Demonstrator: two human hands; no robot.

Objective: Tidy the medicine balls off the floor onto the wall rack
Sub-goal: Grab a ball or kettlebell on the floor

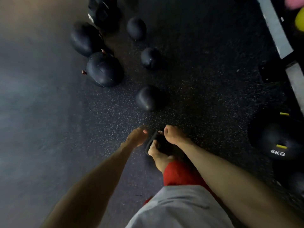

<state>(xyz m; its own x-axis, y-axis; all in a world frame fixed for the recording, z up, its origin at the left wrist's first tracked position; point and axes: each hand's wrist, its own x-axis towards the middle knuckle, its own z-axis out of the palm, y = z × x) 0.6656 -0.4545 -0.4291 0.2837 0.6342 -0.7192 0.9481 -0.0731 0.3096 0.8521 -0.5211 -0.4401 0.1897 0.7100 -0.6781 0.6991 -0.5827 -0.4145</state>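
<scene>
Several black medicine balls lie on the dark speckled floor ahead. The nearest small ball (148, 97) sits just beyond my hands, with another (150, 57) and a third (136, 27) farther off. Two larger balls (104, 69) (85, 38) rest to the left. My left hand (137, 137) and right hand (172, 134) both reach forward and down, fingers extended, holding nothing. The wall rack's grey frame (273, 27) runs along the right edge. A black ball marked 6KG (276, 139) sits low beside it.
My foot in a black sandal (156, 145) and a red trouser leg show between my arms. More dark balls are piled at the top (102, 12). A yellow ball (299, 20) and something pink (296, 2) sit in the rack. The left side is blurred.
</scene>
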